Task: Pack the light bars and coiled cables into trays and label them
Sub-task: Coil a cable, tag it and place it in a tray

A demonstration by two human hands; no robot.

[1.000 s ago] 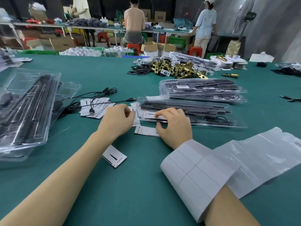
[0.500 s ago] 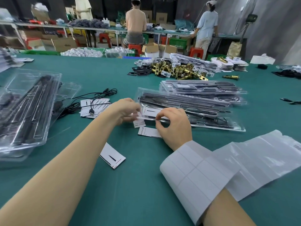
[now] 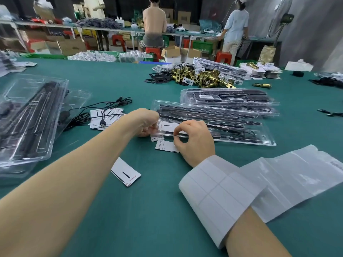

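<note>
A clear plastic tray (image 3: 241,134) holding black light bars and a cable lies on the green table in front of me, with a white card (image 3: 168,126) at its near left end. My left hand (image 3: 146,122) grips the tray's left corner. My right hand (image 3: 194,140) pinches the tray's near edge beside the card. A strip of blank white labels (image 3: 219,193) is wrapped round my right wrist and trails right. More filled trays (image 3: 230,101) are stacked just behind. Loose black cables (image 3: 109,106) lie to the left.
A large stack of clear trays (image 3: 31,119) sits at the left. Loose white cards (image 3: 126,172) lie on the table near me. Brass lock parts (image 3: 202,76) are piled further back. Three people work at benches behind the table.
Both hands have moved up from the loose cards onto the tray's left end and now hold it. The tray's near left end has lifted slightly.
</note>
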